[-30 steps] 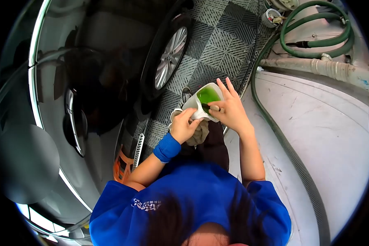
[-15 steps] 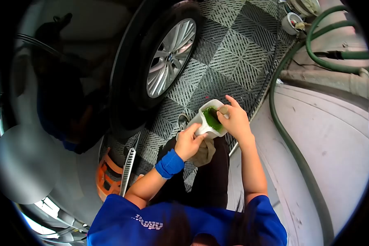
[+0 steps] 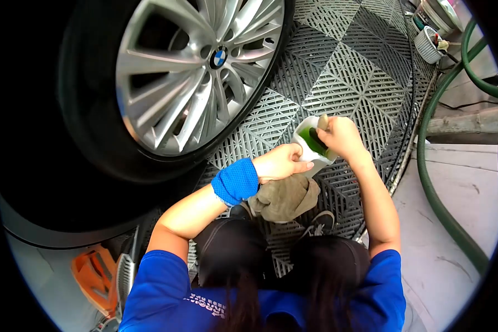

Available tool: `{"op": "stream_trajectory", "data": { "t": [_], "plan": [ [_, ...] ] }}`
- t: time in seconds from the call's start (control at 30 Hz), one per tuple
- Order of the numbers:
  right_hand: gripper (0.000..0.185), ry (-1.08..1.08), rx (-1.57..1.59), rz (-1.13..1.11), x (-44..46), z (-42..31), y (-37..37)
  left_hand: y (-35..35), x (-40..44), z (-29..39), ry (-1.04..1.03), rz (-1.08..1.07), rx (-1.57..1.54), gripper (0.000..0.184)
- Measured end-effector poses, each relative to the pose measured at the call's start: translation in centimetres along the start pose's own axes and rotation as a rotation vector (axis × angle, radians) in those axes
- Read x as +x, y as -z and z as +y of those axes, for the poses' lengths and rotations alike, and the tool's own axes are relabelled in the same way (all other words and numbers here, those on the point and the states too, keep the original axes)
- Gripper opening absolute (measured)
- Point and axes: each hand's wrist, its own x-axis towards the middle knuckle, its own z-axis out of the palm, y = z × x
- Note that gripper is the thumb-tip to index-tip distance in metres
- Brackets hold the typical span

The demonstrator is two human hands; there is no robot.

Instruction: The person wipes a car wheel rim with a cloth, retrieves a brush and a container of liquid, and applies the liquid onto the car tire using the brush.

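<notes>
My left hand grips the near side of a white container with green liquid in it. A grey-brown cloth hangs just below that hand. My right hand is closed on the light handle of a brush, whose dark part reaches into the container. The container is tilted, and the brush's lower end is hidden in it. Up and to the left stands a car wheel with silver spokes, not touched by either hand.
Patterned grating tiles cover the floor. A green hose runs down the right side over a pale surface. At the top right is a white basket holding small items. An orange object lies at the lower left.
The view has come lower and closer to the wheel, with my knees now bent. Both hands have moved along with the container, and my right fingers, once partly stretched out, are wrapped round the brush.
</notes>
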Motion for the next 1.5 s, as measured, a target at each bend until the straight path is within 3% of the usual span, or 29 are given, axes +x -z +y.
{"op": "stream_trajectory", "data": {
  "t": [0.07,0.13,0.17,0.23,0.3,0.37,0.47,0.53,0.57,0.63,0.67,0.7,0.73,0.8,0.87,0.9,0.93,0.97,1.0,1.03,1.1,1.13,1.2,1.27,1.3,1.33,1.37,1.47,1.5],
  "plan": [
    [0.025,0.015,0.008,0.07,0.1,2.5,-2.1,0.8,1.8,-2.7,-0.11,0.004,0.036,0.038],
    [0.024,0.046,-0.082,0.063,-0.1,4.4,-2.9,1.9,0.9,-2.6,-0.131,0.159,0.462,0.048],
    [0.021,0.037,-0.134,0.077,0.1,6.2,-3.9,2.4,-0.7,-0.9,-0.132,0.15,0.391,0.055],
    [0.018,0.053,-0.276,0.146,0.0,9.5,-5.7,2.7,-4.2,0.1,-0.326,0.144,0.028,0.038],
    [0.017,-0.029,-0.249,0.12,0.0,11.9,-7.4,1.4,-10.4,5.4,-0.327,0.141,-0.134,0.032],
    [0.015,-0.086,-0.235,0.147,-0.8,12.5,-7.1,0.1,-15.2,7.8,-0.296,0.138,-0.509,0.038],
    [0.019,-0.115,-0.12,0.068,-1.1,12.9,-5.4,-1.7,-18.8,6.6,-0.419,0.116,-0.912,0.052],
    [0.031,0.049,0.053,-0.016,-1.8,14.2,-4.1,-3.3,-19.7,5.8,-0.425,0.155,-0.931,0.058],
    [0.044,-0.06,0.13,-0.066,-2.2,14.3,-3.2,-3.6,-19.7,4.9,-0.423,0.175,-0.96,0.062],
    [0.041,-0.186,0.005,0.119,-4.4,12.6,-0.2,-4.4,-19.3,4.7,-0.461,0.223,-1.097,0.061],
    [0.033,-0.144,-0.05,0.332,-5.9,9.7,1.8,-5.0,-19.1,5.4,-0.498,0.242,-1.16,0.061],
    [0.029,-0.043,0.061,0.459,-7.0,5.6,4.4,-5.8,-18.7,6.2,-0.59,0.346,-1.039,0.074],
    [0.041,0.091,0.242,0.49,-7.9,2.0,6.2,-6.9,-18.6,7.3,-0.621,0.467,-0.944,0.075],
    [0.076,0.485,0.696,0.156,-7.9,-3.6,6.1,-8.8,-17.0,7.7,-0.821,0.622,-0.729,0.077],
    [0.115,0.69,1.018,-0.216,-6.5,-7.8,3.0,-9.1,-15.2,6.7,-0.97,0.418,-0.452,0.078],
    [0.119,0.63,1.16,-0.174,-5.7,-9.9,1.1,-9.2,-14.6,6.8,-1.003,0.411,-0.29,0.077],
    [0.104,0.367,1.322,-0.349,-4.4,-11.1,-0.6,-8.9,-14.6,6.5,-1.022,0.415,-0.126,0.077],
    [0.095,0.148,1.61,-0.459,-3.8,-11.7,-1.5,-8.3,-15.0,5.8,-0.998,0.561,0.151,0.075],
    [0.087,-0.089,1.876,-0.561,-2.7,-12.3,-1.6,-8.3,-15.4,5.6,-0.99,0.63,0.22,0.064],
    [0.08,-0.154,1.973,-0.607,-1.2,-12.8,-0.2,-8.3,-16.0,5.3,-1.005,0.566,0.181,0.059],
    [0.074,-0.039,2.106,-0.477,2.9,-13.7,1.5,-8.8,-17.2,4.5,-0.955,0.409,0.104,0.049],
    [0.073,0.161,2.118,-0.285,5.9,-14.1,2.0,-9.4,-18.3,5.0,-0.939,0.412,0.105,0.049],
    [0.076,0.345,1.741,0.456,12.5,-17.1,5.2,-11.0,-20.0,5.5,-0.839,0.332,0.222,0.04],
    [0.071,0.407,1.065,0.813,20.4,-18.6,7.4,-11.8,-20.3,4.4,-0.813,0.264,0.239,0.039],
    [0.066,0.445,0.838,0.863,22.9,-19.4,7.8,-11.7,-20.0,4.1,-0.791,0.238,0.265,0.039],
    [0.061,0.523,0.857,1.146,24.5,-20.8,6.4,-11.4,-19.5,3.7,-0.777,0.22,0.302,0.039],
    [0.057,0.551,0.871,1.224,24.8,-21.0,5.0,-11.0,-19.2,3.5,-0.758,0.211,0.33,0.039],
    [0.05,0.567,1.016,1.126,23.6,-19.9,-3.7,-10.3,-18.0,3.8,-0.709,0.199,0.407,0.039],
    [0.048,0.587,0.813,1.186,21.9,-18.9,-5.8,-10.2,-17.6,3.9,-0.692,0.19,0.43,0.039]
  ]
}}
